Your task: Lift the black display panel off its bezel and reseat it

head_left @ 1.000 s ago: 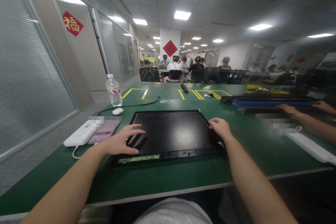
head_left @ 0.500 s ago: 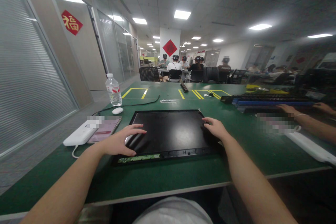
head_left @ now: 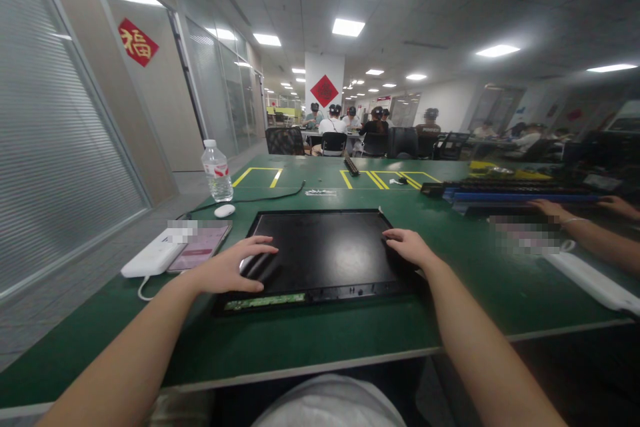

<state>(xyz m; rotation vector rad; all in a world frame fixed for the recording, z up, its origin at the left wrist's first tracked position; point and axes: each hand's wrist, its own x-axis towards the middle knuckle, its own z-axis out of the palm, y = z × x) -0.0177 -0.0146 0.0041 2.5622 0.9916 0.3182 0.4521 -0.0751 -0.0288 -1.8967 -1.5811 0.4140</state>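
Fingers of my left hand [head_left: 225, 268] are spread wide, thumb well apart from forefinger, arching over the left edge of a flat black panel [head_left: 320, 247]; they close around nothing that I can see. On my right hand [head_left: 411, 247] they are bunched more narrowly, the tips over the panel's right border, and I can't make out whether they pinch that edge or merely rest on it. So the panel lies between my two hands, flat on the green tabletop [head_left: 310, 343], its long near edge toward me. It is a broad rectangle with a smooth, glossy face, where a pale patch of light spreads blurrily right of the middle, and a thin, darker rim runs around it. Along the near edge runs a black strip with small raised fittings; at its left end sits a narrow green circuit board [head_left: 265, 301], mottled and finely patterned, just below my left thumb. To the left of that hand are a slim phone [head_left: 203, 248] and a smooth white block [head_left: 150, 259] with rounded corners. Beyond them are a glossy white oval piece [head_left: 225, 211], a clear ribbed plastic bottle [head_left: 218, 180] standing upright, and a thin black cable [head_left: 267, 199] trailing across the smooth green surface.
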